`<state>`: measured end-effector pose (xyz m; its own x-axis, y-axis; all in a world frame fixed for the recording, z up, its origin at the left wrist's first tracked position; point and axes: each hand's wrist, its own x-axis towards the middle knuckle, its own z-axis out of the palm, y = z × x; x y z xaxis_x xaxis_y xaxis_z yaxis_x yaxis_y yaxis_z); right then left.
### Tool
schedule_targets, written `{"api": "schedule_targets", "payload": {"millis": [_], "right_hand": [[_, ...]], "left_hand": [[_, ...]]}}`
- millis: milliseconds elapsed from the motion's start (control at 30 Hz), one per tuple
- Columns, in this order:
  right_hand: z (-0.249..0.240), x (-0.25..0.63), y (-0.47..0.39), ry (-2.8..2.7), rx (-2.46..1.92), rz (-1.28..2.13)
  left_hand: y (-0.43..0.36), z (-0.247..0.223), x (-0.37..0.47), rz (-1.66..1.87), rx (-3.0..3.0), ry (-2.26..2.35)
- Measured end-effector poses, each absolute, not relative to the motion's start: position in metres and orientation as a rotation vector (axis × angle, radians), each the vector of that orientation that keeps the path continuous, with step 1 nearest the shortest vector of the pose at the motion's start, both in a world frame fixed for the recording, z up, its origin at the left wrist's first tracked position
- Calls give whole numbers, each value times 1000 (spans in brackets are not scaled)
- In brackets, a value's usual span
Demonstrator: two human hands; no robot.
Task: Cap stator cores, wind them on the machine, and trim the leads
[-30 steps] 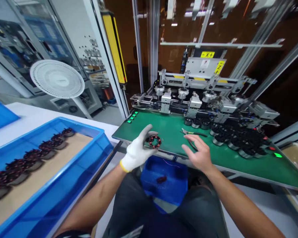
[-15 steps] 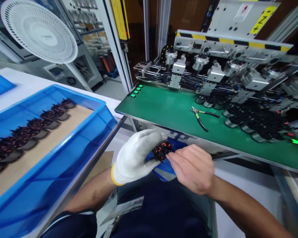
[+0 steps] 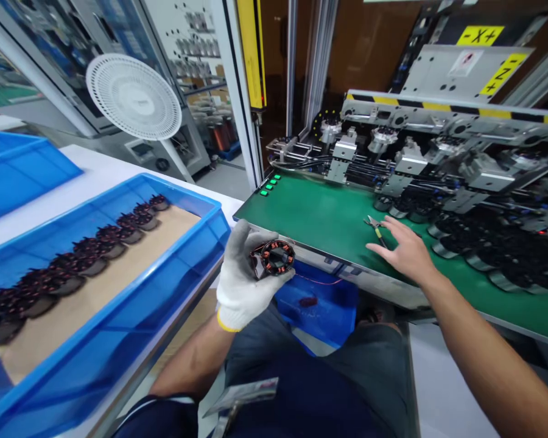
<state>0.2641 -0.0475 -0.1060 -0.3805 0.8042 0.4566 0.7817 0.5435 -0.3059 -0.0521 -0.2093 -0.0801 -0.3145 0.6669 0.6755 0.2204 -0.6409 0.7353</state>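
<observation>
My left hand (image 3: pixel 251 274), in a white glove with grey fingers, holds a round black motor part with copper windings (image 3: pixel 277 258) in front of the green work surface's edge. Thin copper wire trails from the part to the right. My right hand (image 3: pixel 404 246) is bare, its fingers spread over the green surface (image 3: pixel 315 207), with nothing held. Just left of and partly beneath its fingers lie cutting pliers (image 3: pixel 375 228); their handles are partly hidden.
A blue bin (image 3: pixel 182 243) at the left holds a row of similar parts (image 3: pixel 91 261). More parts (image 3: pixel 479 243) stand at the right, below machine fixtures (image 3: pixel 411 158). A lower blue bin (image 3: pixel 342 310) sits under the surface's edge. A white fan (image 3: pixel 134 97) stands behind.
My right hand has left the part, moved right and forward to the pliers, and opened. The part in my left hand has turned, showing its round face. The view has shifted left.
</observation>
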Motion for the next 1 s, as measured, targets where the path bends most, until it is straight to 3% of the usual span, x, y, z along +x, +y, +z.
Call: {"api": "schedule_targets", "payload": {"millis": [133, 500, 733, 867, 1000], "right_hand": [[-130, 290, -17, -2392, -1541, 84], [-114, 297, -45, -2142, -1431, 465], [-101, 252, -191, -1525, -866, 1601], [-98, 215, -252, -1508, -770, 1884], [-98, 199, -253, -1478, -662, 1952]], "left_hand": [[-209, -83, -57, 2031, 1584, 1140], [-208, -83, -61, 2032, 1640, 1217], [-210, -80, -55, 2006, 1640, 1357], [-208, -76, -47, 2053, 1639, 1349], [-209, -74, -42, 2027, 1656, 1354]]}}
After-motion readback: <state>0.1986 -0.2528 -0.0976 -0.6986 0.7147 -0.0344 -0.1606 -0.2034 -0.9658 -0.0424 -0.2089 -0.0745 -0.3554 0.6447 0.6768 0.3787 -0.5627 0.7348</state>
